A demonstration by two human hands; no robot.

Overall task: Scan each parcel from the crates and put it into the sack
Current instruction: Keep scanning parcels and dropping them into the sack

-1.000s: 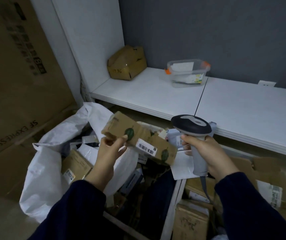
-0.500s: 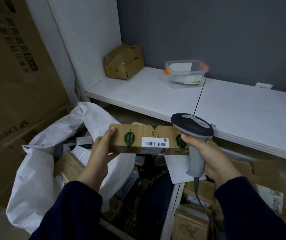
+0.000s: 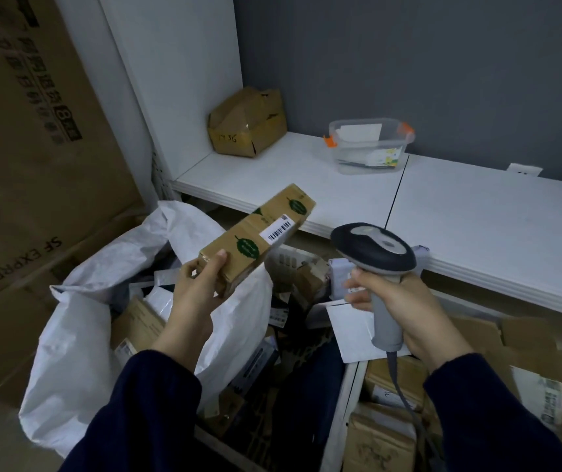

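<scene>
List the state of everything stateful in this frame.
left hand, grips the parcel at its near end
right hand, grips the scanner by its handle
parcel, held tilted, barcode label facing up
scanner, upright, head apart from the parcel
sack, mouth open, parcels inside
clear tub, upright on shelf, lid unclear
cardboard box, dented, on the shelf

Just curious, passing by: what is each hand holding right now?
Left hand: grips the cardboard parcel by its near end.
Right hand: grips the barcode scanner by its handle.
</scene>
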